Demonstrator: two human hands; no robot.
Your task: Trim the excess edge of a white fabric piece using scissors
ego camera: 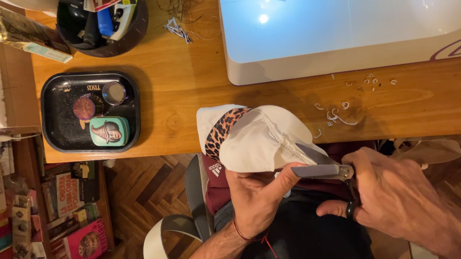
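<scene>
The left hand is closed around the lower edge of a white fabric piece, thumb stretched out along its underside, fingers tucked beneath where they cannot be seen. The fabric bulges up above this hand and carries a band of leopard-print trim on its far left side and a stitched seam running diagonally across its middle. A thin red cord circles the wrist just below the hand.

The right hand is curled shut on the handles of a pair of scissors, one finger through a dark loop. The grey blades reach leftward from this hand, parted a little, and meet the right edge of the fabric just beside the left thumb tip. The two hands sit near each other, joined by blades and cloth.

Beyond both hands lies the wooden table. Above the right hand, small white fabric snippets are scattered on the wood, and farther up stands the white base of a sewing machine. Well to the left of the left hand rests a black tray holding a small green tin and two round lids. Farther up from it sits a dark round container crammed with tools.
</scene>
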